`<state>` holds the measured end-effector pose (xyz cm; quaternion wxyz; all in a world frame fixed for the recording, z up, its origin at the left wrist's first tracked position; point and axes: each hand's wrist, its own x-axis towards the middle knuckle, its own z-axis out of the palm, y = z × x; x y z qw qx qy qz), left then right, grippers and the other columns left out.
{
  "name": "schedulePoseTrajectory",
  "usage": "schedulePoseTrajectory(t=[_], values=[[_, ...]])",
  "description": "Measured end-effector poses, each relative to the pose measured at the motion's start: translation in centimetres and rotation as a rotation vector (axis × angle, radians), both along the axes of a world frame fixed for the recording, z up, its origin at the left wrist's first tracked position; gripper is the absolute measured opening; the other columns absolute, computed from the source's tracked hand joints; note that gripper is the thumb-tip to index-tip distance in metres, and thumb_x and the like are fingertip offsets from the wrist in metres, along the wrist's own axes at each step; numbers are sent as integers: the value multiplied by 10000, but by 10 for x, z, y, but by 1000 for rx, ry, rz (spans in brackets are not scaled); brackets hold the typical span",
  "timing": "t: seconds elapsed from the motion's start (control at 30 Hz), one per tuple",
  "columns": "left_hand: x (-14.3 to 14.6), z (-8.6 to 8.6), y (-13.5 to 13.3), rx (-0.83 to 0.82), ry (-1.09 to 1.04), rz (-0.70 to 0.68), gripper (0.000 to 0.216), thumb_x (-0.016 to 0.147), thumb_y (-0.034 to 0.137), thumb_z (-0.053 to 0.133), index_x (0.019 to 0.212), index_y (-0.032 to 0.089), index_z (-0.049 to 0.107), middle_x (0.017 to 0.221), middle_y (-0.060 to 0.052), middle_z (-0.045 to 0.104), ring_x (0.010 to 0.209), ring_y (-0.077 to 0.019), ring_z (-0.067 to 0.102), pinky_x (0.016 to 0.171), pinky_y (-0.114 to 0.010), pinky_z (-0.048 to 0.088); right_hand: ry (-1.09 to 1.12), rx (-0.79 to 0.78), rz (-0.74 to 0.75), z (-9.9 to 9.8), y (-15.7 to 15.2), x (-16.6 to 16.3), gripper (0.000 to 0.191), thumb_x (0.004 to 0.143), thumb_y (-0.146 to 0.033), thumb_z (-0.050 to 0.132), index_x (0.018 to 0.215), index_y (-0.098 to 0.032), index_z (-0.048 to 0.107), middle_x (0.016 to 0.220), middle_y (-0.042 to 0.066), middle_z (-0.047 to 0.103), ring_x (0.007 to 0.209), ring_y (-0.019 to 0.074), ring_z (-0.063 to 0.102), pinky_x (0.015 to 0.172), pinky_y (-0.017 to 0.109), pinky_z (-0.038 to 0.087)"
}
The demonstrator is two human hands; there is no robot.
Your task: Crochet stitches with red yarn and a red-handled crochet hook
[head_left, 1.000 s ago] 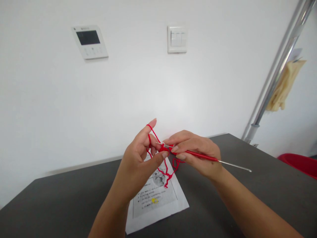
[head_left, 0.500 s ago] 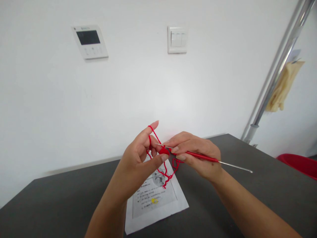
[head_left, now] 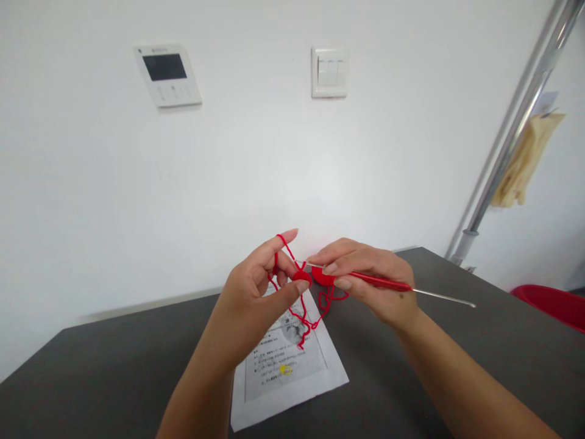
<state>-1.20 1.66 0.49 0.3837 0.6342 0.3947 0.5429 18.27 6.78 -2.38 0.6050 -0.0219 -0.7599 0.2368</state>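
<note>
My left hand [head_left: 262,277] pinches a small red crochet piece [head_left: 302,279] between thumb and fingers. Red yarn [head_left: 286,245] runs over its raised index finger down to the piece. In my right hand [head_left: 372,277] is a crochet hook [head_left: 381,281] with a red handle, gripped like a pen. The hook's metal tip is at the top of the piece, with yarn on it. Behind the right fingers shows a red yarn bundle [head_left: 322,276], partly hidden. Loose yarn strands [head_left: 315,323] hang below the hands in front of the paper.
A printed sheet [head_left: 292,390] with a yellow mark lies on the dark table [head_left: 183,366]. On the white wall are a control panel [head_left: 168,76] and a light switch [head_left: 329,72]. A metal pole [head_left: 507,140], a yellowish glove [head_left: 525,161] and a red chair [head_left: 548,305] stand to the right.
My right hand has moved slightly right and up with the hook, drawing its tip away from the piece. More of the red bundle behind the fingers now shows.
</note>
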Motion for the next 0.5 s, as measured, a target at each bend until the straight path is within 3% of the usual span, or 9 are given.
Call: schedulePoseTrajectory(t=[0.23, 0.5], values=[[0, -3, 2, 45, -13, 58, 660, 777, 226, 809, 1400, 172, 600, 757, 41, 618, 710, -121, 560, 703, -275, 475, -35, -50, 86, 4, 0, 5, 97, 920, -208, 733, 990, -246, 787, 973, 73, 809, 925, 189, 764, 802, 322, 627], [-1, -2, 2, 78, -4, 118, 667, 779, 229, 807, 1409, 181, 594, 758, 41, 617, 698, -128, 569, 692, -283, 489, -117, 8, -36, 1, 3, 11, 63, 933, -217, 699, 932, -223, 762, 861, 65, 793, 786, 191, 745, 737, 344, 601]])
